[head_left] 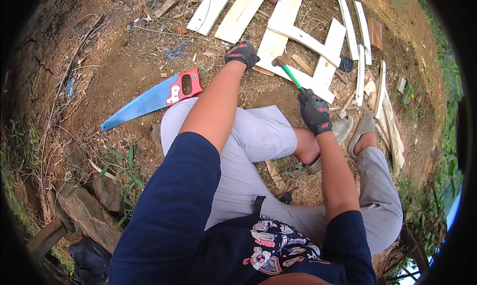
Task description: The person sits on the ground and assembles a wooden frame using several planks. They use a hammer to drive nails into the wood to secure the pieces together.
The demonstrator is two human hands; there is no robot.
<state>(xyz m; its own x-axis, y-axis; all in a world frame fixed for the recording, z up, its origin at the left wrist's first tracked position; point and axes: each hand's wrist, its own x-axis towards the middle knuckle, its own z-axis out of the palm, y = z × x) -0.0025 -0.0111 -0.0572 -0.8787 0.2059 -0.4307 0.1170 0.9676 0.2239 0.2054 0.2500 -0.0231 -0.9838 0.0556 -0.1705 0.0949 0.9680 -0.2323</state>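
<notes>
I'm nailing, I judge; my right hand [314,111] clenches the hammer [289,75], my left hand [241,53] presses the plank [278,27], fingers curled; next needs a square strike.

- Bare brown dirt ground [124,61] lay in even daylight.
- Dry twigs [74,61] crossed the dirt at left.
- Flat stones [89,210] and green weeds [121,173] edged the lower left.
- Leafy plants [447,136] lined the right.
</notes>
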